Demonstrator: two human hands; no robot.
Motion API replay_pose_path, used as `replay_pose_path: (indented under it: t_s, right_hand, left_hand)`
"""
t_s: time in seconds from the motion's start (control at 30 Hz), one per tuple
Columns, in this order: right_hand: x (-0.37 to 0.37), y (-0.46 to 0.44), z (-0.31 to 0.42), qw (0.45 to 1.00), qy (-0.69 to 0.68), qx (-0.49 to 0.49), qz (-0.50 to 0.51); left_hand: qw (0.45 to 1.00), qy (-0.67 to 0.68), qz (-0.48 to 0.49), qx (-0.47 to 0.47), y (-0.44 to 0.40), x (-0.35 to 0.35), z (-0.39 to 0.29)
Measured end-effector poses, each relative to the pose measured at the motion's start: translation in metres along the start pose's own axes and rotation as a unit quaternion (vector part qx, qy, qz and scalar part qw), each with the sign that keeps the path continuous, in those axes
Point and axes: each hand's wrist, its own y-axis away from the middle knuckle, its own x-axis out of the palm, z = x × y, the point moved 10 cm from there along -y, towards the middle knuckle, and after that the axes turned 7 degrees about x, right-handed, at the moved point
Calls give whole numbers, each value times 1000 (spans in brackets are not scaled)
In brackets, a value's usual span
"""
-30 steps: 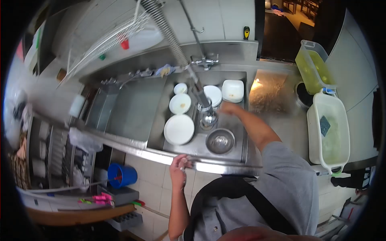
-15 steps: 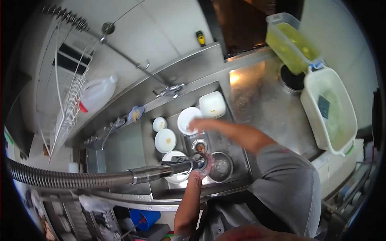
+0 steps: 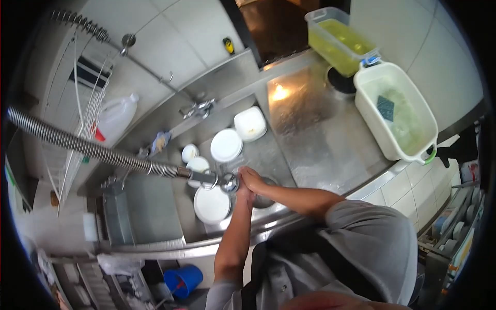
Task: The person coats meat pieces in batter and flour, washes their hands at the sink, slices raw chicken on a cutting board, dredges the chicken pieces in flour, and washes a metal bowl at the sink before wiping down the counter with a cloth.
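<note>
My left hand and my right hand are pressed together over the sink, just right of the spray nozzle. The right hand lies flat against the left, partly covering it; the visible fingers of both are stretched out, and neither holds a dish. Behind them, a round metal bowl is partly hidden. In the steel sink stand a large white plate, a round white dish, a squarish white dish with food scraps, and smaller white bowls.
The coiled metal hose crosses the left side to the nozzle. On the right counter are a white tub holding water and a dark green scouring pad, and a clear bin of yellowish liquid. A blue bucket stands below.
My right hand has come down from beside the white dish onto my left hand. The nozzle has shifted up and left, away from over the left hand. The whole view has moved.
</note>
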Motion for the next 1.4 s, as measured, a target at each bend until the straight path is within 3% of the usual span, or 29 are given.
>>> replay_pose_path:
  t_s: [0.03, 0.1, 0.13, 0.23, 0.3, 0.33, 0.4, 0.43, 0.47, 0.5, 0.53, 0.57, 0.6, 0.63, 0.7, 0.73, 0.8, 0.83, 0.87, 0.93, 1.0, 1.07, 1.13, 1.17, 1.2, 1.27, 1.33, 1.37, 1.4]
  right_hand:
    - [15, 22, 6, 1000, 25, -11, 2]
    - [21, 33, 22, 936, 261, -199, -128]
    - [9, -17, 3, 992, 119, -38, -19]
    - [15, 14, 17, 988, 118, -83, -46]
    - [31, 9, 9, 978, 205, 25, -14]
    - [30, 0, 11, 975, 222, 8, -14]
    - [31, -21, 7, 967, 254, -26, -14]
    - [41, -5, 6, 926, 363, -104, 28]
    - [50, 23, 22, 865, 462, -182, 67]
    - [28, 43, 67, 895, 380, -236, 1]
    - [19, 37, 74, 897, 378, -231, -1]
    - [18, 12, 39, 948, 278, -25, 153]
    - [24, 8, 8, 925, 157, 178, 296]
    - [61, -1, -26, 868, -173, 284, 369]
    - [68, 10, 1, 857, -287, 242, 353]
    - [61, 11, 25, 837, -388, 196, 333]
    - [38, -24, -1, 884, -345, 188, 255]
    - [6, -35, -2, 961, -7, 139, 241]
    - [-22, -38, -8, 919, 332, 71, 202]
    - [-61, -37, -11, 867, 494, -54, -37]
    - [-65, -55, -66, 868, 496, -21, 10]
    - [-55, -56, -74, 868, 493, 14, 57]
    - [-47, -36, -61, 876, 432, 169, 128]
    - [-47, -35, -53, 875, 435, 166, 130]
    - [-45, -36, -44, 891, 391, 173, 154]
    - [-39, -29, -36, 902, 347, 181, 184]
    - [-47, -30, 25, 887, 454, -82, 26]
    - [-31, 5, 67, 786, 554, -267, -63]
    - [-24, 12, 67, 785, 554, -270, -63]
  left_hand:
    - [996, 77, -34, -31, 2, 4, -8]
    - [974, 223, -25, 39, -9, -17, 22]
    - [952, 296, -13, 80, -13, -17, 24]
    - [945, 326, 4, 20, 0, -16, 9]
    - [941, 338, 12, -18, 7, -19, 2]
    - [934, 356, 28, -28, 9, -16, 0]
    - [889, 411, 201, 19, 12, 9, -13]
    - [867, 426, 256, 35, 19, 15, -18]
    - [937, 332, 106, 16, 24, -8, -14]
    - [973, 228, -39, -1, 26, -30, -17]
    - [974, 225, -37, -6, 29, -28, -25]
    - [996, 82, -16, -27, 32, -26, -28]
    - [997, -62, 7, -42, 29, -28, -33]
    - [976, -206, 29, -63, 32, -37, -33]
    - [997, 64, 19, -48, 12, -33, -44]
    - [946, 308, -60, -77, 10, -24, -39]
    - [973, 222, -31, -47, 2, -34, -30]
    - [992, 129, 2, -15, -2, -42, -26]
    - [999, 35, 34, 16, -3, -50, -18]
    - [993, -115, 23, 12, 8, -59, -12]
    - [986, -164, -22, -25, 18, -77, 0]
    - [896, -444, -13, -4, 12, -118, 25]
    - [896, -442, -26, -41, 34, -121, 27]
    - [893, -442, -37, -73, 39, -132, 36]
    - [931, -323, -63, -159, 44, -143, 57]
    - [981, -80, -7, -179, 45, -124, 70]
    - [987, -40, -23, -154, 42, -110, 69]
    - [991, -5, -34, -128, 37, -100, 63]
    - [992, -4, -34, -125, 32, -91, 57]
